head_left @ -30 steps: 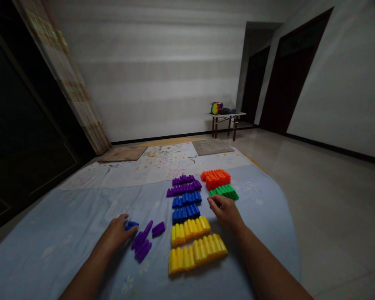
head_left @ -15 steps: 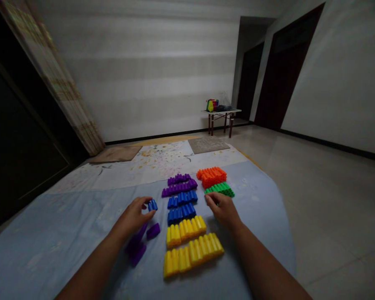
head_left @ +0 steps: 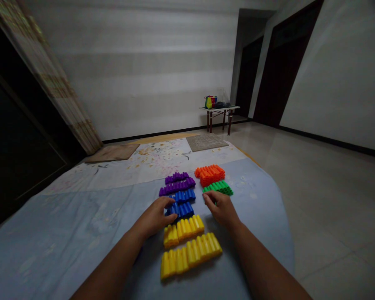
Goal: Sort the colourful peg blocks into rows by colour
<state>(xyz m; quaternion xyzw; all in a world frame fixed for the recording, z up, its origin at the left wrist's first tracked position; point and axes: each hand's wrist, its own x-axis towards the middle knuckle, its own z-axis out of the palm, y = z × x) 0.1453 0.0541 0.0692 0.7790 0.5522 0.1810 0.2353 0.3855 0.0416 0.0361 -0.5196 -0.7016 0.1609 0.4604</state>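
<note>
My left hand (head_left: 156, 214) is at the left end of the blue ribbed plastic blocks (head_left: 186, 210), thumb and fingers around a small blue piece at that end, partly hidden by the fingers. My right hand (head_left: 221, 208) is curled beside the green tube-like blocks (head_left: 220, 187), fingertips close to their near left edge. A speck of green shows by its fingers, too small to name. Two rows of yellow blocks (head_left: 203, 248) lie nearest me. Beyond the blue rows are purple blocks (head_left: 177, 186), with a stack of orange blocks (head_left: 212, 175) to their right.
A pale blue floral cloth (head_left: 81, 225) covers the table. Two flat boards, a brown one (head_left: 114, 153) and a greyish one (head_left: 206, 142), lie at its far side. A small folding table (head_left: 220, 110) with a colourful bag (head_left: 210, 102) stands by the wall.
My left hand has moved right with the small blue piece, up to the blue rows. The loose purple pieces are now hidden behind my left arm. My right hand has barely moved.
</note>
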